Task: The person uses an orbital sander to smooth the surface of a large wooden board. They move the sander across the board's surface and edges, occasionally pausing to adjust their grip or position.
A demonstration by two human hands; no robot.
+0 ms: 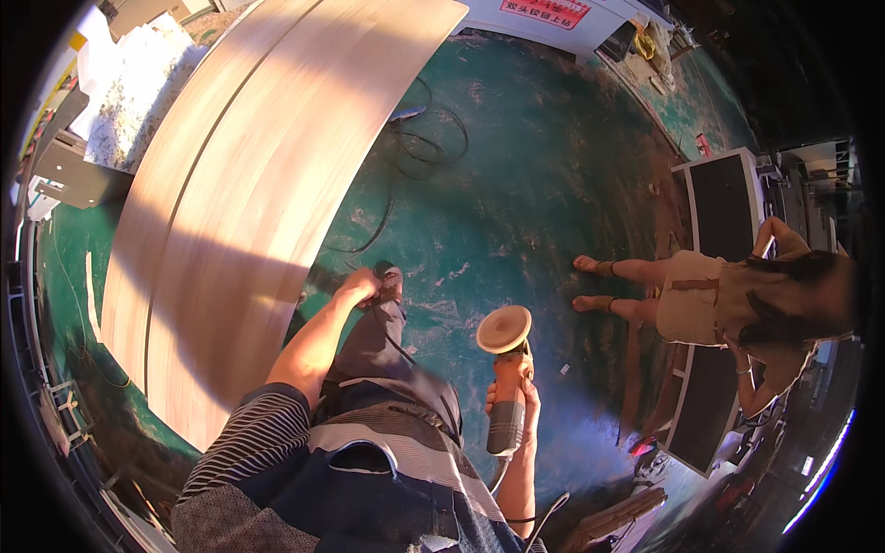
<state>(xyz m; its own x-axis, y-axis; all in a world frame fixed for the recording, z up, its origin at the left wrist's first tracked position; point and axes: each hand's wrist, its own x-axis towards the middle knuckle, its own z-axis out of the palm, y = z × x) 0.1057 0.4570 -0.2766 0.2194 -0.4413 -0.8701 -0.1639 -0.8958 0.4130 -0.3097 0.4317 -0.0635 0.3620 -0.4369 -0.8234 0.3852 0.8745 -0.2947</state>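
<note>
My right hand (527, 398) is wrapped around the body of an orange and grey angle grinder (507, 410). The tool stands upright, with a round, tan sanding disc (503, 329) at its top and a cord leaving its lower end. Closer to the wooden panels, my left hand (365, 285) is closed, and a dark cord (391, 337) runs from it down across my trousers. The fingers of that hand are partly hidden. Two long, pale wood panels (249, 184) lie side by side on my left, partly in shade.
Loops of dark cable (433, 152) lie on the green floor (516, 175) ahead. At the right, another person (728, 295) stands at a dark-topped, white-edged table (724, 203). A white cabinet (544, 35) stands at the far end. Wooden boards (613, 521) lie at the lower right.
</note>
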